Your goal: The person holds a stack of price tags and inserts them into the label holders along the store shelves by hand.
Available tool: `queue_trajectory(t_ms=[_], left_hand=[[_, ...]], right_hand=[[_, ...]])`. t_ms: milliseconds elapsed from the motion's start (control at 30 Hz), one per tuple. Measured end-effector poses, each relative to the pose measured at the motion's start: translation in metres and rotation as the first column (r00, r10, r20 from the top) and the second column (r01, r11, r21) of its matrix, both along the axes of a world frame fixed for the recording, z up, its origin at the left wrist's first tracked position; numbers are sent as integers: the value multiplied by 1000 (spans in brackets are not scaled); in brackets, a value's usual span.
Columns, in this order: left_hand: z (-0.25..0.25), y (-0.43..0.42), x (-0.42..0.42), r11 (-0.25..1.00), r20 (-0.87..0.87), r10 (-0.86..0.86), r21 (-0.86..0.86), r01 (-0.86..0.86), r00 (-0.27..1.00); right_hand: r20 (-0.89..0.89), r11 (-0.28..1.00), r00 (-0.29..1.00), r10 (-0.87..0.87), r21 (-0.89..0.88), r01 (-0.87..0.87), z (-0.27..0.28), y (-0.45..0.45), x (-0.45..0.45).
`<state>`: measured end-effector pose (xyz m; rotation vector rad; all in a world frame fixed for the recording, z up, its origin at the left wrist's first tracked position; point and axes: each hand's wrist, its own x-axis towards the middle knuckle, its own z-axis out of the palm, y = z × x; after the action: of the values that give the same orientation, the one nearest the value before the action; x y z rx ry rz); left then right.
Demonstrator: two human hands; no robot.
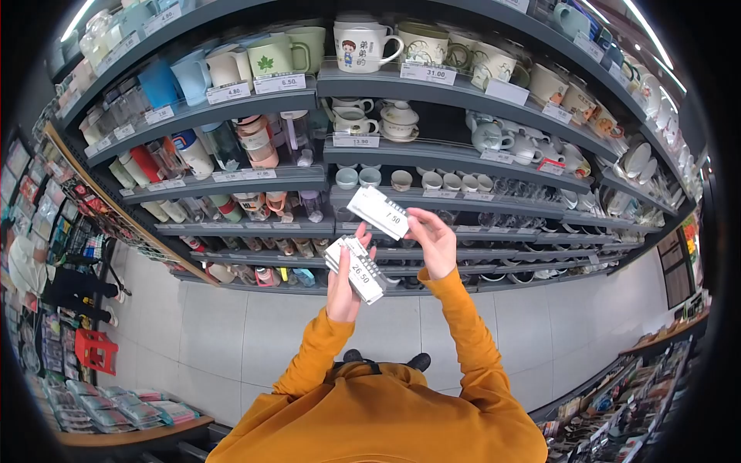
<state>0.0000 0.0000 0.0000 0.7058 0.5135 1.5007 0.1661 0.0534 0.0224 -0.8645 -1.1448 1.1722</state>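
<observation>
My left hand (342, 292) is closed around a stack of price labels (360, 272); the top one reads 26.50. Just above and to the right, my right hand (435, 241) pinches a single price label (377, 211) by its right end, and 7.50 is printed on it. That label is held apart from the stack, in front of the lower shelves. Behind it stand rows of small cups (432, 180). Higher up, a white mug (359, 49) with a cartoon figure sits above the label reading 31.00.
Grey shelves (478, 91) with mugs, teapots (491, 134) and bottles (256, 143) curve across the front. A red basket (96, 351) is on the tiled floor (301, 324) at left, near a person (73, 289). Packaged goods (108, 407) lie on a low display at lower left.
</observation>
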Motion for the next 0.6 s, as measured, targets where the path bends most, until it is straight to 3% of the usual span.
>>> queue_trajectory(t_ms=[67, 233, 300, 433, 600], left_hand=[[4, 0, 2, 996, 5, 9, -91, -9, 1000], [14, 3, 3, 998, -24, 47, -45, -48, 999], [14, 3, 1, 998, -29, 55, -30, -56, 998], [9, 2, -3, 995, -75, 91, -35, -94, 993], [2, 5, -9, 992, -31, 121, -32, -122, 992]], right_hand=[[16, 997, 998, 64, -35, -63, 5, -8, -4], [104, 962, 956, 273, -4, -274, -9, -7, -8], [21, 894, 913, 407, -216, -393, -9, -5, -7], [63, 838, 862, 504, -277, -470, -12, 4, -2], [236, 841, 811, 535, -233, -487, -8, 4, -11]])
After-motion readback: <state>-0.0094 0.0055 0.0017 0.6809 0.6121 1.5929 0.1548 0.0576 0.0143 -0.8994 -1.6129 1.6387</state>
